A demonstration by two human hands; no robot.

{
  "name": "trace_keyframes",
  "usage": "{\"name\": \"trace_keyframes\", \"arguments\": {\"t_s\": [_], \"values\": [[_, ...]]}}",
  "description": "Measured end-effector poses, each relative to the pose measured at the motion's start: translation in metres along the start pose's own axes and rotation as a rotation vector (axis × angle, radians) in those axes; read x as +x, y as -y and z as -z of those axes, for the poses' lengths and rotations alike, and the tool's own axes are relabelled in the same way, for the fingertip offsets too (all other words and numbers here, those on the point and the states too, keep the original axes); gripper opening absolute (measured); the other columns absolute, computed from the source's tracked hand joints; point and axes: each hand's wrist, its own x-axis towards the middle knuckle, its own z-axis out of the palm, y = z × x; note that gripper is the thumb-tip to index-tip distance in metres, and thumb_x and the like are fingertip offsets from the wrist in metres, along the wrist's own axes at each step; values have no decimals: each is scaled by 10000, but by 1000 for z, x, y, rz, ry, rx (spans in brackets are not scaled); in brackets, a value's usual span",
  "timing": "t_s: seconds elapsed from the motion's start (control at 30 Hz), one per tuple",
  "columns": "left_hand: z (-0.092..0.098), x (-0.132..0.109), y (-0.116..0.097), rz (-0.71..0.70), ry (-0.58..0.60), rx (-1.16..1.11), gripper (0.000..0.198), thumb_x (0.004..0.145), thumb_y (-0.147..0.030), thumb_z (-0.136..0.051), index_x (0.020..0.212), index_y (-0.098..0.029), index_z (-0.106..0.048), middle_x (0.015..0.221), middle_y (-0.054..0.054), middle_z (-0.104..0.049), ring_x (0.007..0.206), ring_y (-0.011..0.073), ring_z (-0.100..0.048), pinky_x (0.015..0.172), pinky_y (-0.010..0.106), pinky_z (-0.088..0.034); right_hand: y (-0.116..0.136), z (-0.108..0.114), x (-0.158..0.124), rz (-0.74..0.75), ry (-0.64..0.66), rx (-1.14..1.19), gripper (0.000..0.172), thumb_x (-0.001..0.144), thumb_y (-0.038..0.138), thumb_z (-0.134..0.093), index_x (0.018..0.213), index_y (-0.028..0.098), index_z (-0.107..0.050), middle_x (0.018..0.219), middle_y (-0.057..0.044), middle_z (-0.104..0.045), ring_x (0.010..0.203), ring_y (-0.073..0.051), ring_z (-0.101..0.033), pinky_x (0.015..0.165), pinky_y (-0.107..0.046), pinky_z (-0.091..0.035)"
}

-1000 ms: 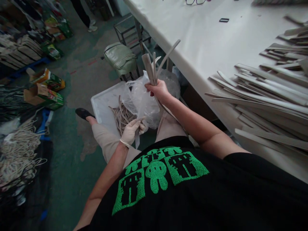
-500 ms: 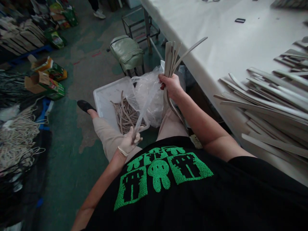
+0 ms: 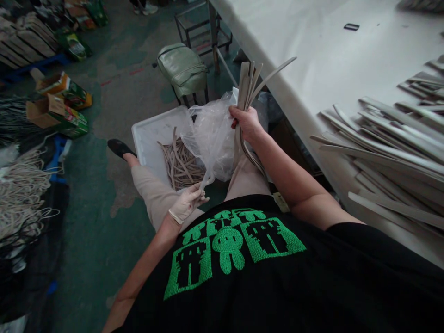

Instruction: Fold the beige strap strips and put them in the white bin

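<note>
White worktop (image 3: pixel 312 51) on R, big pile of pale strips (image 3: pixel 391 134) along its edge. Whitish tub (image 3: pixel 148 134) by L leg, loose thinner strips (image 3: pixel 183 164) in it. Clear plastic bag (image 3: pixel 217 134) btwn hands, next to tub. Strip bundle (image 3: pixel 244 83) approx. upright near worktop edge, bare R hand's (image 3: pixel 247 123) fingers wrapped round it. Gloved L hand (image 3: pixel 188 202): fingers pinching bag's twisted end.

Dim, diffuse, cool light without distinct cast shadows. The table (image 3: pixel 298 44) was palest; deep shade filled the space beneath its near edge. Weak glare marked the plastic bag (image 3: pixel 215 132) and the strips (image 3: pixel 391 127) on the tabletop. The black shirt (image 3: pixel 333 277) lost detail; wide-angle stretching and softness affected the frame's margins.
</note>
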Motion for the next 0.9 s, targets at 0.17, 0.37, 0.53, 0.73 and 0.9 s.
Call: {"name": "trace_keyframes", "arguments": {"t_s": [0.17, 0.37, 0.53, 0.73, 0.9], "values": [[3, 2, 2, -34, 35, 454, 313, 636, -243, -890, 920, -153, -795, 925, 77, -752, 741, 128, -656, 713, 223, -531, 2, -4, -6, -17, 25, 19, 217, 908, 281, -663, 850, 161, -491, 647, 57, -509, 443, -34, -416, 422, -148, -367], [8, 2, 5, 226, 120, 739, 291, 618, -401, -886, 721, -148, -786, 656, 55, -698, 572, 140, -583, 582, 255, -464, 1, -16, -16, -30, 109, -1, 254, 820, 249, -739, 787, 151, -508, 591, 58, -526, 429, -43, -413, 407, -152, -355], [25, -8, 7, 271, 267, 759, 364, 587, -477, -902, 777, -176, -826, 787, 71, -755, 718, 193, -653, 725, 296, -516, -6, -21, -26, -115, 196, 44, 228, 788, 192, -721, 692, 140, -521, 538, 44, -523, 408, -55, -417, 396, -166, -366], [51, -24, 8, 172, 125, 465, 359, 664, -464, -894, 838, -157, -822, 891, 115, -772, 877, 250, -714, 886, 360, -566, -27, -20, -41, -172, 385, 10, 304, 901, 256, -614, 638, 131, -527, 474, 29, -484, 393, -69, -434, 400, -161, -342], [68, -6, -12, -215, -134, 90, 375, 557, -452, -959, 648, -174, -724, 699, 13, -704, 755, 163, -697, 854, 265, -611, -40, -9, -74, -159, 568, 42, 388, 951, 466, -568, 846, 95, -612, 599, -12, -585, 423, -76, -468, 430, -175, -360]]}}
